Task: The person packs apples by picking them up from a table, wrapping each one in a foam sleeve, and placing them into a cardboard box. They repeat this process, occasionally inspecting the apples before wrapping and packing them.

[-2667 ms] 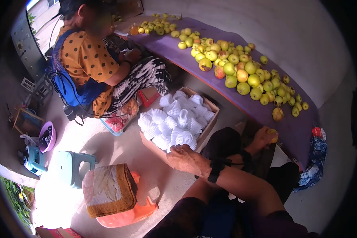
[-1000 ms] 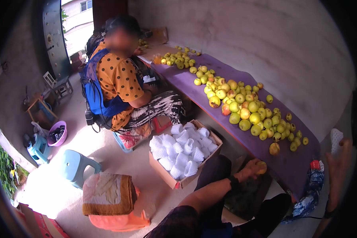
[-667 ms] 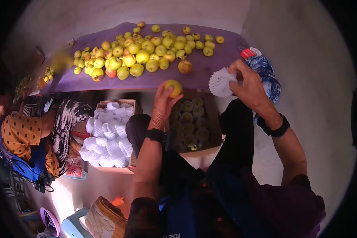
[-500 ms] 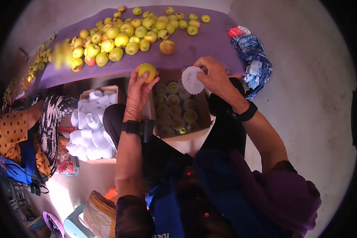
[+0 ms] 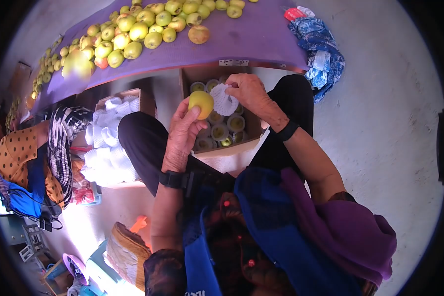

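Note:
A yellow-green apple (image 5: 201, 104) sits in the fingers of my left hand (image 5: 182, 129), thumb pressed on its near side. My right hand (image 5: 254, 96) pinches the rim of a white foam net sleeve (image 5: 224, 100), whose mouth faces the apple from close by on the right. Below both hands stands a cardboard box (image 5: 254, 129) between my knees. Inside it, several apples in foam sleeves (image 5: 220, 131) are set in rows, partly covered by my hands.
Many loose apples (image 5: 138, 31) lie on the purple-covered table (image 5: 261, 37) ahead. Another box at left is heaped with white foam sleeves (image 5: 114, 160). Beside it sits another person in a dotted orange garment (image 5: 16, 153). A blue patterned cloth bundle (image 5: 320, 59) lies at the table's right end.
My hands have come closer together, bringing the apple right beside the foam sleeve. The view has tilted downward, so the table appears higher and the box shows more clearly.

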Demonstrator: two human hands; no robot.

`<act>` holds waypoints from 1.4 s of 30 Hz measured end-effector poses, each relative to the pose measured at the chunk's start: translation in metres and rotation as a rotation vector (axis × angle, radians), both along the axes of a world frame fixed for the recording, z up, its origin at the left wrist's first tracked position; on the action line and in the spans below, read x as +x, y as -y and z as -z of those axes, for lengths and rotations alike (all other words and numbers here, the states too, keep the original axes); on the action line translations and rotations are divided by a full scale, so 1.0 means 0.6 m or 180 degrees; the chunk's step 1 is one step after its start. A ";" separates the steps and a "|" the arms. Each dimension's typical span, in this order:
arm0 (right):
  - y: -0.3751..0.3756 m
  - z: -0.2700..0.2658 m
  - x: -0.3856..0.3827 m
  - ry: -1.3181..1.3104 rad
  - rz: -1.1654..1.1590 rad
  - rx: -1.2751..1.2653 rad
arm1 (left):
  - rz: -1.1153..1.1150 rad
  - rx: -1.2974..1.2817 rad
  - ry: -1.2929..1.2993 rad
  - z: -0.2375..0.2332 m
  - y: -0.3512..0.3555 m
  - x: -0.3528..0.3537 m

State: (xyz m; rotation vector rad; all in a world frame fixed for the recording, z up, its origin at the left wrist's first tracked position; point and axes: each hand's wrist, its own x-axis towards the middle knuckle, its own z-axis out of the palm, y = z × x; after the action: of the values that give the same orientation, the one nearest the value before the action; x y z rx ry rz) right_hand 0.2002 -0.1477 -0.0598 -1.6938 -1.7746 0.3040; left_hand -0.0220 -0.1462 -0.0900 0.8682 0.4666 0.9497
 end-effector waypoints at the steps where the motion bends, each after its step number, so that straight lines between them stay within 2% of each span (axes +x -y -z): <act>1: 0.002 0.001 0.003 -0.0019 0.0020 0.0001 | 0.0075 -0.0109 0.0119 0.004 0.002 0.004; 5: 0.011 0.002 0.007 -0.0237 -0.0221 0.0075 | 0.0246 -0.0190 0.0038 0.017 0.011 0.012; 8: 0.022 -0.005 0.007 -0.0375 -0.0310 0.0117 | 0.0254 -0.0083 -0.0472 0.014 0.021 0.026; 10: 0.026 -0.004 0.012 -0.0361 -0.0301 0.0103 | 0.0083 0.0297 -0.1182 0.008 0.028 0.032; 11: 0.029 -0.002 0.017 -0.0371 -0.0453 -0.0042 | 0.0089 0.0304 -0.1200 0.005 0.027 0.031; 13: 0.035 -0.008 0.023 -0.0384 -0.0606 -0.0186 | -0.0172 0.0402 -0.1870 -0.003 0.026 0.029; 16: 0.042 -0.011 0.028 0.0062 -0.0531 -0.0323 | -0.0493 0.0767 -0.2106 -0.019 0.028 0.033; 19: 0.038 0.006 0.021 0.0524 -0.0630 -0.0247 | -0.0639 0.0769 -0.2296 -0.015 0.032 0.044; 22: 0.036 0.023 0.016 0.0605 -0.0343 -0.0046 | -0.0641 0.1197 -0.2352 -0.005 0.036 0.055; 24: 0.031 0.032 0.015 -0.0297 -0.0508 -0.0282 | -0.0538 0.1080 -0.2161 -0.012 0.045 0.055; 25: 0.033 0.031 0.016 -0.0298 -0.0506 -0.0278 | -0.0426 0.0941 -0.1978 -0.020 0.050 0.054; 27: 0.040 0.023 0.016 -0.0963 -0.0725 -0.0406 | -0.0359 0.0888 -0.1949 -0.033 0.057 0.050; 31: 0.035 0.015 0.025 -0.0603 -0.1064 -0.0830 | -0.0247 0.1013 -0.1964 -0.031 0.064 0.051; 33: 0.043 0.011 0.012 0.0020 -0.0484 -0.0814 | -0.0249 0.0933 -0.1896 -0.034 0.067 0.051; 34: 0.044 0.019 0.009 0.0019 -0.0482 -0.0810 | -0.0246 0.0839 -0.1829 -0.036 0.069 0.052; 36: 0.043 0.050 0.006 0.0398 -0.0254 0.0464 | -0.0283 0.0948 -0.1812 -0.027 0.068 0.056; 38: 0.035 0.063 0.008 0.0240 -0.0450 0.0508 | -0.0320 0.1044 -0.1797 -0.026 0.069 0.058; 42: 0.035 0.058 0.012 -0.0290 -0.0875 0.0565 | -0.0216 0.0660 -0.1678 -0.025 0.063 0.058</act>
State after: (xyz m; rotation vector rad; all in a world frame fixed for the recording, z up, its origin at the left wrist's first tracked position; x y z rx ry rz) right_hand 0.2073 -0.1688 -0.0945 -1.2947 -1.9066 0.3267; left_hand 0.0129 -0.1838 -0.0750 1.3065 0.8622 0.8343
